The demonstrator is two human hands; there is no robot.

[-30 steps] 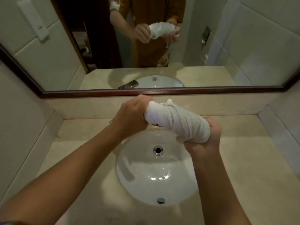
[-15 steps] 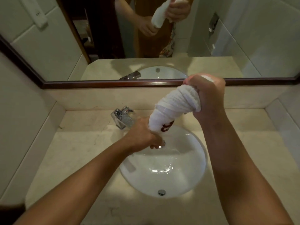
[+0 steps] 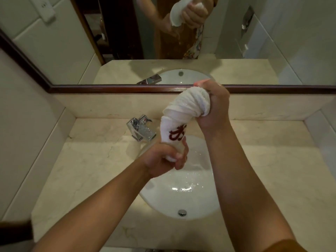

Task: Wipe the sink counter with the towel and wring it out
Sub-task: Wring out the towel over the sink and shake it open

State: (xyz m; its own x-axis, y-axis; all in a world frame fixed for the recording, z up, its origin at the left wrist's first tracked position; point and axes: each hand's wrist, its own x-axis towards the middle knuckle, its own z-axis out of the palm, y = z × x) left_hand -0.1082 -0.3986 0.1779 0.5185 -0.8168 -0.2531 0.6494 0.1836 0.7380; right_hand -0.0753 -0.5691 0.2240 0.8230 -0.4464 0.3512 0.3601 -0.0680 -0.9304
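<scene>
Head view shows us one white towel, twisted into a tight roll and held at a slant above the sink basin. Dark red embroidery marks its lower half. Our right hand grips the upper end, fingers curled hard round the bunched cloth in front of the mirror frame. Our left hand grips the lower end, its fingers wrapped round the narrow tail, a little white cloth showing between them. Both hands are clamped on the towel, with the roll stretched between them.

Below, the single round white basin is set into the worktop. It holds a thin sheet of water that glints near the middle, and a few droplets lie on its right wall. One chrome overflow fitting sits on the near wall of the basin. The drain is hidden behind our left hand.

One chrome tap stands on the pale marble worktop just left of the towel, its spout reaching toward the basin. Behind it runs a low marble upstand, then the dark wooden frame of the mirror. The glass reflects the towel, both hands, the tap and the basin. One white wall fitting shows at the upper left.
</scene>
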